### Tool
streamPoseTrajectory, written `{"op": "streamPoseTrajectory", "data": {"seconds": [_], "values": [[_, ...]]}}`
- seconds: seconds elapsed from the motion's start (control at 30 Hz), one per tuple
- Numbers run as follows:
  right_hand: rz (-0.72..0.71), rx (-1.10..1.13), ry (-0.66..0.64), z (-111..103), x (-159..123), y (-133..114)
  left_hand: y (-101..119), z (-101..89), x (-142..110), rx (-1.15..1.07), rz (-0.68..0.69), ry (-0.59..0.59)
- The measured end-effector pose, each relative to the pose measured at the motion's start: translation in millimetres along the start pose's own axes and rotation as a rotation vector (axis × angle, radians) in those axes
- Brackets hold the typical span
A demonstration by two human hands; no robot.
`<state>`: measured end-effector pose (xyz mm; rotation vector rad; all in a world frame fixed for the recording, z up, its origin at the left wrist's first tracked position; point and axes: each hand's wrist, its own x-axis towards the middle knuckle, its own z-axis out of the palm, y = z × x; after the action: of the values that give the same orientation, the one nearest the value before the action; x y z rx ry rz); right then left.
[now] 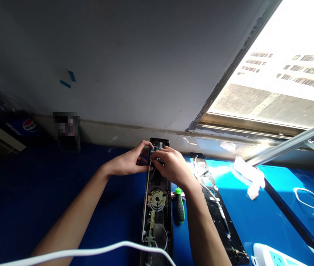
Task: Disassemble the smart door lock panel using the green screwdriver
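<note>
A long black door-lock body (157, 207) lies open on the blue table, its brass mechanism and wiring exposed. At its far end sits a small blue circuit board (157, 149). My left hand (130, 161) curls around the left side of that end, fingers pinched at the board. My right hand (170, 164) covers the right side, fingers closed on the board and a thin grey cable (146, 199) that runs down the lock's left edge.
A green-and-black screwdriver (179, 205) lies just right of the lock. A black metal plate (220, 214) with wires lies further right. White power strip (273, 256) at bottom right, white cable (90, 252) across the front, window at upper right.
</note>
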<state>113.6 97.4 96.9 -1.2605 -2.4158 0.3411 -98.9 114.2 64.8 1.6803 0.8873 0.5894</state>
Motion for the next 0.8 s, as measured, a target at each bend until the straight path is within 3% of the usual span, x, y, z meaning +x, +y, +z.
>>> {"op": "streamPoseTrajectory", "data": {"seconds": [0.2, 0.8], "values": [[0.011, -0.061, -0.003, 1, 0, -3, -4, -8.6, -3, -0.103, -0.022, -0.032], [0.095, -0.124, 0.035, 10, 3, -11, -4, -8.3, -1, -0.161, -0.013, -0.029]]}}
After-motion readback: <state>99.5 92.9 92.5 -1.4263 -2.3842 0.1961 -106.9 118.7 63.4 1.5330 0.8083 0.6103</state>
